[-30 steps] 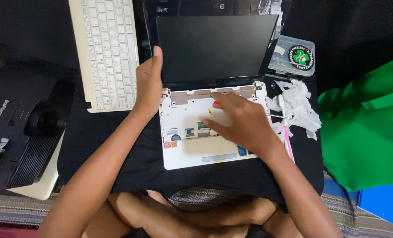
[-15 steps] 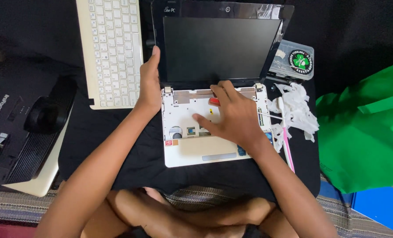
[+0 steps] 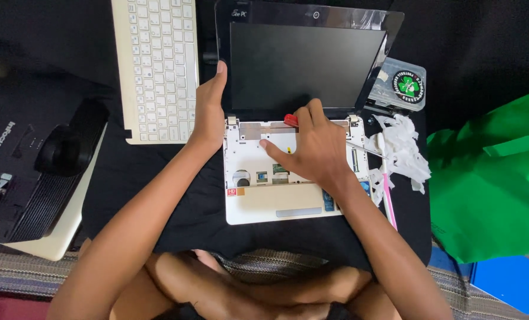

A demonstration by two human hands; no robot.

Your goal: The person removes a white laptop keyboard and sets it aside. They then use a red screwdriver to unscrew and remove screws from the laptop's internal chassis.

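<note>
A small white laptop lies on a black cloth over my lap, its keyboard taken out and its inner tray bare. The dark screen stands open. My left hand grips the left edge of the lid near the hinge. My right hand rests on the bare tray just below the hinge, closed on a red-handled tool. A thin metal shaft sticks out to the right of that hand.
The detached white keyboard lies to the left of the laptop. A black projector sits at the far left. At the right are a clear plastic case, white paper scraps, a pink stick, a green bag and a blue folder.
My right hand has moved up the tray toward the hinge with the red tool. My left hand stays on the lid's left edge.
</note>
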